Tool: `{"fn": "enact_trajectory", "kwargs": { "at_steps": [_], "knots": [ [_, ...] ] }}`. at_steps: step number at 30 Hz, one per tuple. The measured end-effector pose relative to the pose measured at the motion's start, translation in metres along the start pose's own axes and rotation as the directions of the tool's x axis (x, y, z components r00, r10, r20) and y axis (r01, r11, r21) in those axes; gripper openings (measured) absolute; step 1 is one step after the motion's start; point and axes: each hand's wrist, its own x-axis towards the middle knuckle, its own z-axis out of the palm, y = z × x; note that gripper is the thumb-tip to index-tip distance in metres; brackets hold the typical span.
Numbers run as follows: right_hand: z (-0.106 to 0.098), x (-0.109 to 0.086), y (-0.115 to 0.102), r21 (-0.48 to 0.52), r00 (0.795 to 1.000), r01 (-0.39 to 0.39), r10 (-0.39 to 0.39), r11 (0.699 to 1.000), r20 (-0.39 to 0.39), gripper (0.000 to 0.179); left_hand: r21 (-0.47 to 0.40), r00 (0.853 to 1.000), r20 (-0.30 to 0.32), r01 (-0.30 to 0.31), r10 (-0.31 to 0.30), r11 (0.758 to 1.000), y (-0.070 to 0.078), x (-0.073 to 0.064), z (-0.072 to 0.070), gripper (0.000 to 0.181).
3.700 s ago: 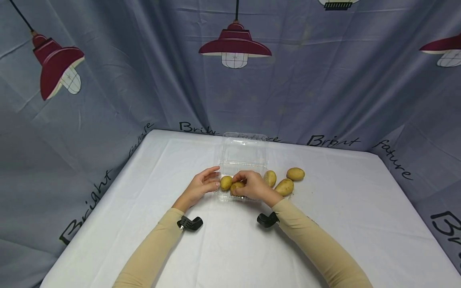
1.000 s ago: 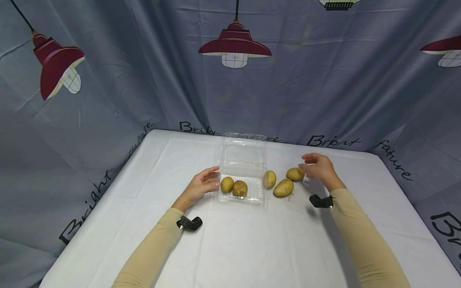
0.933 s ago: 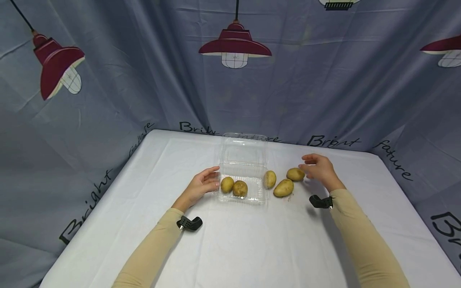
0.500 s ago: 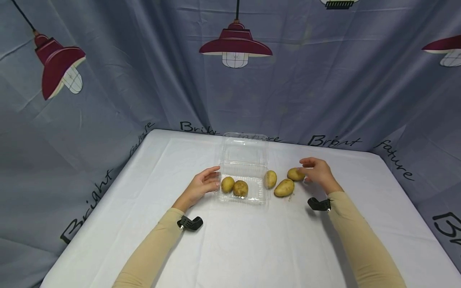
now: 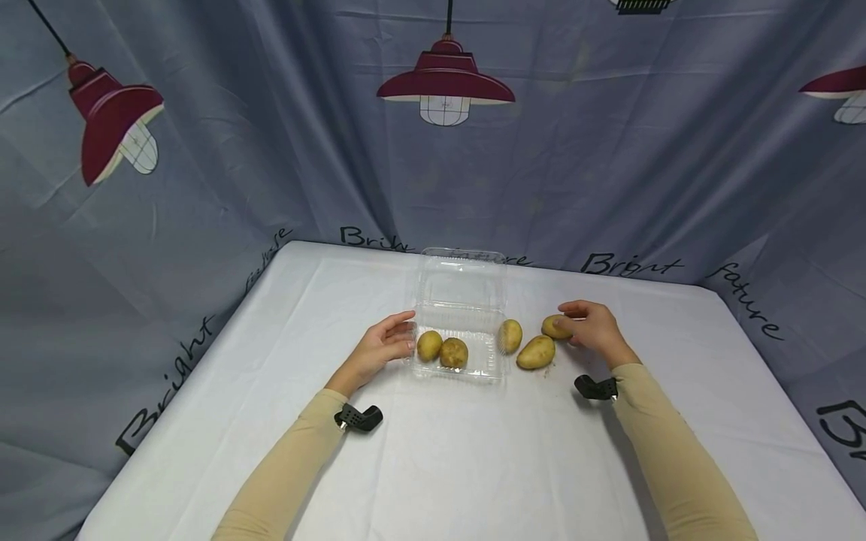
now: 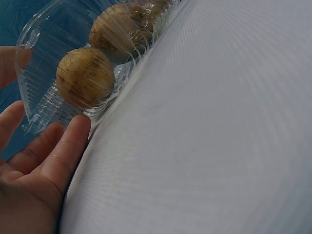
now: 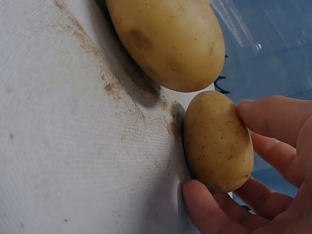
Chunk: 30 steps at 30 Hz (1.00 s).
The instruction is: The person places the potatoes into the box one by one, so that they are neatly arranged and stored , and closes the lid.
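An open clear plastic clamshell container (image 5: 482, 353) stands mid-table, its lid (image 5: 461, 282) tipped back. Two potatoes lie in its base, a left one (image 5: 429, 346) and a browner one (image 5: 453, 352). My left hand (image 5: 375, 349) is at the container's left side, its fingers extended; in the left wrist view a fingertip (image 6: 80, 127) is against or very near the clear wall. To the right, my right hand (image 5: 595, 329) pinches a small potato (image 7: 218, 141) between thumb and fingers. That potato appears to rest on the cloth.
Two loose potatoes lie between container and right hand: a long one (image 5: 536, 352) in front and another (image 5: 510, 336) against the container's right side. Dirt crumbs (image 7: 108, 87) mark the white tablecloth (image 5: 440, 466). A blue-grey printed curtain (image 5: 575, 188) hangs behind the table.
Earlier the right hand set a potato into the container, then moved right to the farthest loose potato. Its fingers have since closed around that potato. The left hand stays put.
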Motion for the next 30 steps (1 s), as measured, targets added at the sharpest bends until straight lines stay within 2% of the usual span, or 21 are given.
{"fn": "enact_trajectory", "kwargs": {
  "at_steps": [17,30],
  "knots": [
    [0.005,-0.0007,-0.0007,0.0,1.0,0.003,-0.003,1.0,0.011,0.049,-0.002,1.0,-0.001,0.004,-0.004,1.0,-0.0025,0.0012,-0.0017,0.071],
    [0.0082,-0.0002,-0.0046,-0.012,1.0,0.002,-0.002,1.0,0.013,0.048,0.002,1.0,0.003,0.004,-0.004,1.0,0.001,-0.0006,0.0002,0.07]
  ]
}}
